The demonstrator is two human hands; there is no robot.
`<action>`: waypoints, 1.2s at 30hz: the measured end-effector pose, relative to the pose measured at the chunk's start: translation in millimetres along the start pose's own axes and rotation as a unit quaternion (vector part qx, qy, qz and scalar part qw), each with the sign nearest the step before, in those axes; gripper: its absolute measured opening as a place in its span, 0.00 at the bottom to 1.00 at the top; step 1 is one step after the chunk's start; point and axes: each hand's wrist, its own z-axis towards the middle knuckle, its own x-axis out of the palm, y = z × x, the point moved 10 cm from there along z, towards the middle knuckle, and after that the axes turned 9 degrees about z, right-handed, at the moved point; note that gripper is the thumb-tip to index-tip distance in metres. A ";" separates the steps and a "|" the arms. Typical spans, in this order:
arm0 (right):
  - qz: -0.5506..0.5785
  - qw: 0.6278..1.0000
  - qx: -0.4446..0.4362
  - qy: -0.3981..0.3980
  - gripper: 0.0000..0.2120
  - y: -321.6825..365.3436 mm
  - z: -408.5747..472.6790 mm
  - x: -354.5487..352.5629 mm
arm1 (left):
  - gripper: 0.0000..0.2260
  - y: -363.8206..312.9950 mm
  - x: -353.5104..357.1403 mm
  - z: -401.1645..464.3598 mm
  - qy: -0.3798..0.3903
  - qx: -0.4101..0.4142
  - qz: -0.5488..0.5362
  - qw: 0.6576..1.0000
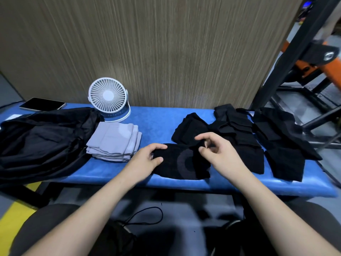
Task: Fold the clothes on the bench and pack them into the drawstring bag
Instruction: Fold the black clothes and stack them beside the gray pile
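A black garment with a grey ring print (181, 164) lies folded at the front edge of the blue padded surface (158, 122), between the two hands. The left hand (147, 157) rests on the garment's left end, its grip closed on the cloth with thumb below and fingers curled over the fold. The right hand (217, 152) hovers over the garment's right end, its grip apart, fingers loosely bent and holding nothing. More black clothes (258, 137) lie spread across the right part of the surface. A stack of folded grey clothes (115, 142) sits left of centre, just beside the black drawstring bag (42, 141) at the left end. A small white fan (108, 98) stands behind the grey stack, and a phone (42, 104) lies at the far left corner.
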 end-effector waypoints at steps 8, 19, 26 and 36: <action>-0.015 0.999 0.011 0.050 0.14 -1.9 9.3 55.6 | 0.19 0.0 -0.5 -2.0 -0.004 0.004 -0.030 1.000; -0.033 0.995 0.014 0.096 0.17 -8.3 15.0 94.8 | 0.17 -6.5 -4.1 -3.2 -0.015 0.007 0.016 1.000; 0.012 0.992 0.052 0.115 0.25 -18.4 11.9 102.7 | 0.14 -6.7 -6.7 -7.6 -0.016 -0.024 -0.018 0.999; -0.186 0.975 -0.081 0.086 0.12 1.3 9.4 69.1 | 0.27 -18.0 -12.0 -15.6 -0.057 0.001 0.073 0.996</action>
